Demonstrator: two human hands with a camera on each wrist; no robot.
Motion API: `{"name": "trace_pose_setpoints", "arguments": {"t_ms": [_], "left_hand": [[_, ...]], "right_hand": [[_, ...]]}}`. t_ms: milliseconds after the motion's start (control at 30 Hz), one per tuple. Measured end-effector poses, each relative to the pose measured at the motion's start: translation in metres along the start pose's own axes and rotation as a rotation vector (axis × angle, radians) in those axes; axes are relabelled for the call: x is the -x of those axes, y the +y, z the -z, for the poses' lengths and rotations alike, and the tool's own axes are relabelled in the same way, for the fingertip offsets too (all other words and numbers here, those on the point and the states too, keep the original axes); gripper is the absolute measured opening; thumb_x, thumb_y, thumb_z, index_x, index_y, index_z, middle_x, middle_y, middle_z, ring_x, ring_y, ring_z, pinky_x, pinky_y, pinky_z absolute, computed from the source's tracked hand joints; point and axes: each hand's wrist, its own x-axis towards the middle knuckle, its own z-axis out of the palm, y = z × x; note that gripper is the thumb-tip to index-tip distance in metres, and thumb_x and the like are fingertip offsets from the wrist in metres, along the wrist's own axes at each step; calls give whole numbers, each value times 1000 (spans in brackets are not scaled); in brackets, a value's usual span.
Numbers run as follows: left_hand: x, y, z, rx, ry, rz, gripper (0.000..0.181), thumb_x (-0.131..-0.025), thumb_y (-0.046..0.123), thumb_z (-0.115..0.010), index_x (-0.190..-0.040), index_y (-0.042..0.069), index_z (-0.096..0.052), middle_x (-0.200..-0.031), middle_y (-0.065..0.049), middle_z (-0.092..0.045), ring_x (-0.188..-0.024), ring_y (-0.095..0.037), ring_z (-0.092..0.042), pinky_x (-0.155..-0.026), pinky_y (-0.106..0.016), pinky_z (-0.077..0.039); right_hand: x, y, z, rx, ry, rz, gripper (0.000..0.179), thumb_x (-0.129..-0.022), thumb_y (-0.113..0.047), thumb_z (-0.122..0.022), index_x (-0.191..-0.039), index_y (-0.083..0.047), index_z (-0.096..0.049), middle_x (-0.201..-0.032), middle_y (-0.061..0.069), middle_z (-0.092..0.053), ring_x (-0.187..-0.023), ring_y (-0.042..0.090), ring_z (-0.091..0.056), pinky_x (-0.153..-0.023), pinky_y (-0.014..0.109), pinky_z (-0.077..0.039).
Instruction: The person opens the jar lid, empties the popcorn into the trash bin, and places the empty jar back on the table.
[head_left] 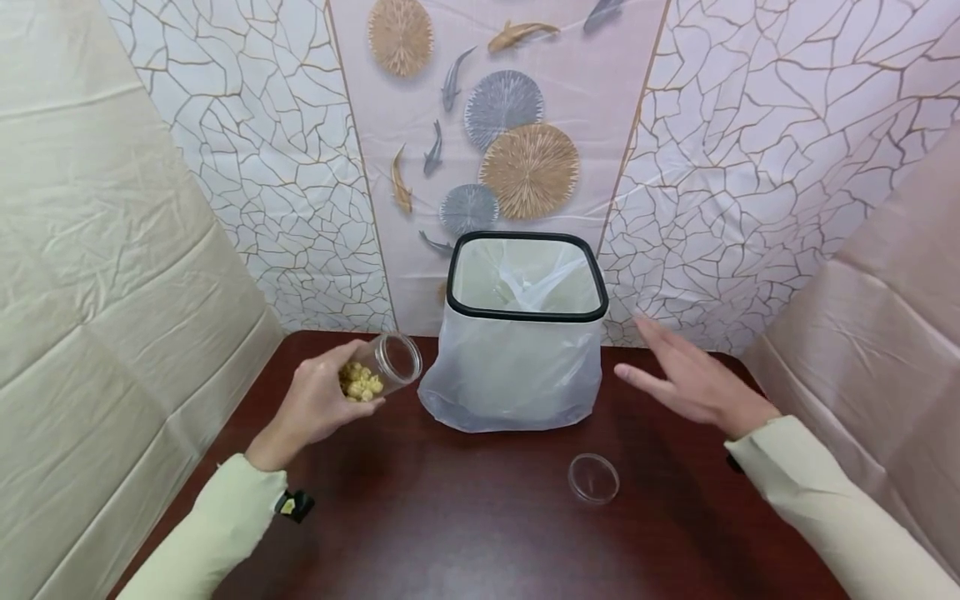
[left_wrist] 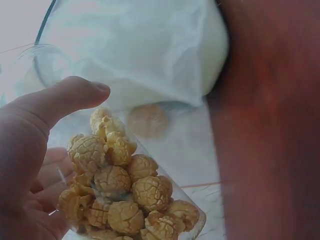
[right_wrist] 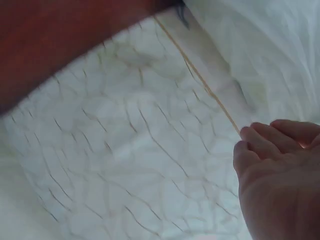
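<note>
A clear jar [head_left: 384, 367] lies tilted in the left hand [head_left: 315, 396], its open mouth turned toward the bin. Pale yellow popcorn [head_left: 361, 382] sits in the jar's lower end; the left wrist view shows the popcorn [left_wrist: 125, 185] up close behind the clear wall, with the thumb across the jar. To the right of the bin [head_left: 527, 317], the right hand [head_left: 693, 379] hovers above the table with extended fingers and holds nothing. The bin has a black rim and a translucent white bag as liner. In the right wrist view the right hand [right_wrist: 280, 170] appears near the bag.
A round clear lid [head_left: 593, 478] lies on the dark red-brown table [head_left: 450, 533], in front of the bin and to its right. Patterned cloth [head_left: 697, 167] hangs behind the table, and beige padded panels [head_left: 105, 333] flank both sides.
</note>
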Motion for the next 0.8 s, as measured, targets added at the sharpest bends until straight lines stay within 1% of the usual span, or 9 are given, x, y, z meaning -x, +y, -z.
{"name": "trace_pose_setpoints", "arguments": {"t_ms": [167, 233, 300, 433, 500, 667, 800], "left_hand": [[-26, 1, 18, -49, 18, 3, 73, -64, 23, -100, -126, 3, -67, -106, -14, -77, -88, -28, -72, -78, -47, -60], [-36, 2, 24, -57, 15, 0, 73, -66, 22, -100, -126, 1, -66, -107, -16, -77, -87, -30, -71, -77, -47, -59], [-46, 4, 30, -61, 10, -9, 73, -66, 22, -99, -128, 0, -65, -112, -18, -77, -90, -32, -72, -78, -48, -58], [-65, 9, 40, -86, 2, -27, 74, -68, 22, -98, -129, -2, -64, -116, -20, -76, -91, -33, -70, -78, -49, -57], [-75, 13, 44, -103, -2, -43, 73, -69, 22, -97, -129, -2, -64, -114, -21, -76, -87, -33, -69, -76, -48, -57], [-99, 22, 50, -157, -21, -82, 69, -70, 21, -95, -128, 0, -64, -109, -19, -75, -84, -32, -68, -73, -47, -57], [-116, 29, 53, -198, -47, -92, 72, -72, 23, -94, -132, 0, -62, -115, -19, -74, -88, -34, -68, -75, -49, -58]], "right_hand": [[-19, -11, 31, 66, 34, 44, 90, -105, -60, -50, -171, -15, -8, -178, 17, -15, -161, 46, -20, -125, 68, -23], [-28, -15, 38, 84, 42, 72, 89, -106, -59, -50, -171, -15, -9, -178, 15, -13, -162, 44, -19, -127, 66, -22], [-37, -18, 43, 98, 47, 106, 88, -106, -58, -51, -171, -14, -11, -178, 14, -13, -163, 42, -19, -128, 64, -22], [-53, -26, 47, 109, 40, 155, 87, -107, -57, -50, -170, -9, -14, -178, 16, -15, -163, 40, -19, -129, 61, -21], [-60, -29, 48, 115, 31, 167, 87, -107, -57, -49, -169, -7, -15, -177, 18, -16, -163, 41, -19, -130, 61, -20], [-74, -34, 46, 131, -4, 167, 87, -108, -59, -45, -169, -4, -15, -177, 18, -14, -164, 40, -15, -131, 59, -19], [-81, -35, 44, 142, -28, 162, 87, -108, -60, -42, -169, -4, -15, -177, 19, -13, -165, 40, -13, -131, 60, -18]]}}
